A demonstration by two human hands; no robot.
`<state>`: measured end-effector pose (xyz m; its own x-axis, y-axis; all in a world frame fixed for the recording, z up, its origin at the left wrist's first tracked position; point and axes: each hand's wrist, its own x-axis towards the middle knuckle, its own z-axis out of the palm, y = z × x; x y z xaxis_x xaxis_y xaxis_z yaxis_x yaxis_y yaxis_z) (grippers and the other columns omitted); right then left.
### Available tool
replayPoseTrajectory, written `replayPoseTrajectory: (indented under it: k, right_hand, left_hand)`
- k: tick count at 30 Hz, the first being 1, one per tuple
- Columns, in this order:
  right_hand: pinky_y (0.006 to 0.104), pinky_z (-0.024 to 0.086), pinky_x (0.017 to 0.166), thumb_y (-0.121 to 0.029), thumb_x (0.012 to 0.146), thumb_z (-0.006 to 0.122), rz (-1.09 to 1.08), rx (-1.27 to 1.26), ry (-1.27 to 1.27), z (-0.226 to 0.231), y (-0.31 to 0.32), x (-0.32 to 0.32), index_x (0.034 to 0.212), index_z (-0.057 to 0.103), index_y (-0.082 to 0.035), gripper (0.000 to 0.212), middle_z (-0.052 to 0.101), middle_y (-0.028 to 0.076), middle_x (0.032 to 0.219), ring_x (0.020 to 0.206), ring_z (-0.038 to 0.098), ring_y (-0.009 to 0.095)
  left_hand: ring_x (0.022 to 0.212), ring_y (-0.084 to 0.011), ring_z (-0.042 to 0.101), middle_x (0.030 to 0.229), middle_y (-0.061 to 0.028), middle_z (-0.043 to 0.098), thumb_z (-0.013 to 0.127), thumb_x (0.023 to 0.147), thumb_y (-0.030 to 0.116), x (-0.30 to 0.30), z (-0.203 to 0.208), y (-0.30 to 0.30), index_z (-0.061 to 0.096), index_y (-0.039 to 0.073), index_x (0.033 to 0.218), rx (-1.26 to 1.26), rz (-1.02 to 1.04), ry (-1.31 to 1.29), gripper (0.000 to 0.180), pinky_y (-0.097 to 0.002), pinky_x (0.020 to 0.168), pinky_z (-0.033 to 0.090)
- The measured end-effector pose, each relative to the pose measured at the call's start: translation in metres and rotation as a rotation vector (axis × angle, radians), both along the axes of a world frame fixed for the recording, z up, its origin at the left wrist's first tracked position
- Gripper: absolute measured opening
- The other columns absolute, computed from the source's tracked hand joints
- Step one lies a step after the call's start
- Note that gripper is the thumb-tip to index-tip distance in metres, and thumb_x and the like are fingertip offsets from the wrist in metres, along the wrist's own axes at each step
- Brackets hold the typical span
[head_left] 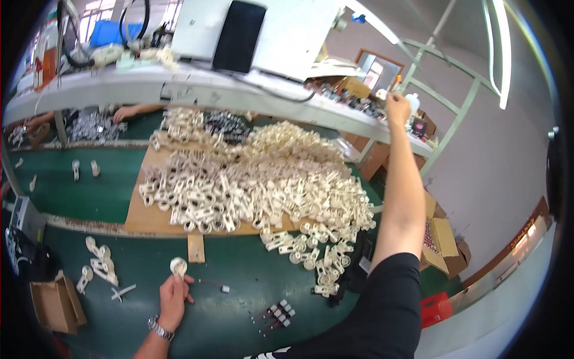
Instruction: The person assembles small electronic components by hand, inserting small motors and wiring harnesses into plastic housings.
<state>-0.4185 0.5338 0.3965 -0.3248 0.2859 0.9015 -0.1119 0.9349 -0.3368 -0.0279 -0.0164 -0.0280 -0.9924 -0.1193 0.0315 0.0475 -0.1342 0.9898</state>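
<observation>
My left hand, with a metal watch on its wrist, grips a cream plastic part by its lower end; the round head points up. Beside it on the green bench lies a thin wire with a small white connector. My right hand is stretched far out to the upper right, above the end of the raised shelf. Its fingers are closed, and something small and white with an orange tip shows by them; I cannot make out what it is. Near that hand stands a translucent white bottle.
A large heap of cream plastic parts covers a brown board in the middle. Several small motor-like pieces with wires lie near the front. At left are loose cream parts and a cardboard box. Another person's hand shows beneath the shelf.
</observation>
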Motion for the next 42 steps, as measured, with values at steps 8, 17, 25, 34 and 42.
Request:
replayPoseTrajectory:
  k: [8,17,25,34,42]
  right_hand:
    - [0.0261,0.053,0.086,-0.017,0.101,0.072,0.593,0.002,-0.264,-0.123,-0.146,0.186,0.113,0.077,0.001,0.022,0.078,0.004,0.101,0.091,0.067,0.009]
    - [0.0431,0.056,0.084,-0.014,0.094,0.076,1.053,0.196,-1.041,-0.358,-0.244,0.341,0.11,0.072,-0.002,0.02,0.071,0.014,0.098,0.096,0.068,0.034]
    - [0.0445,0.056,0.081,-0.017,0.089,0.083,1.031,0.319,-0.928,-0.403,-0.317,0.328,0.112,0.069,-0.002,0.031,0.066,0.013,0.098,0.093,0.067,0.034]
    - [0.0422,0.057,0.076,-0.011,0.091,0.081,1.069,-0.004,-0.782,-0.403,-0.318,0.318,0.113,0.07,0.001,0.027,0.069,0.016,0.098,0.085,0.068,0.035]
    - [0.0405,0.057,0.074,-0.011,0.087,0.084,1.109,0.071,-0.612,-0.398,-0.33,0.353,0.113,0.068,0.003,0.034,0.068,0.015,0.095,0.087,0.067,0.034]
  left_hand:
    - [0.062,-0.0066,0.051,0.079,0.0021,0.052,0.053,0.114,0.028,-0.016,-0.004,-0.007,0.05,0.004,0.135,-0.079,0.083,0.029,0.032,-0.0254,0.056,0.046]
    - [0.071,-0.0029,0.059,0.09,-0.0008,0.068,0.07,0.105,0.017,-0.007,0.006,0.003,0.065,0.001,0.119,-0.238,0.103,0.05,0.022,-0.0232,0.06,0.054]
    - [0.086,-0.0078,0.068,0.101,-0.002,0.071,0.066,0.108,0.022,-0.017,-0.012,-0.012,0.065,0.001,0.111,0.031,0.032,0.031,0.022,-0.027,0.079,0.061]
    - [0.099,-0.0209,0.074,0.106,-0.0109,0.072,0.065,0.109,0.022,-0.02,-0.01,-0.015,0.059,-0.001,0.126,0.26,0.068,-0.072,0.03,-0.037,0.093,0.065]
    - [0.097,-0.02,0.075,0.103,-0.0085,0.071,0.061,0.11,0.018,-0.02,-0.01,-0.012,0.058,0.0,0.136,0.246,0.107,-0.146,0.032,-0.0365,0.091,0.065]
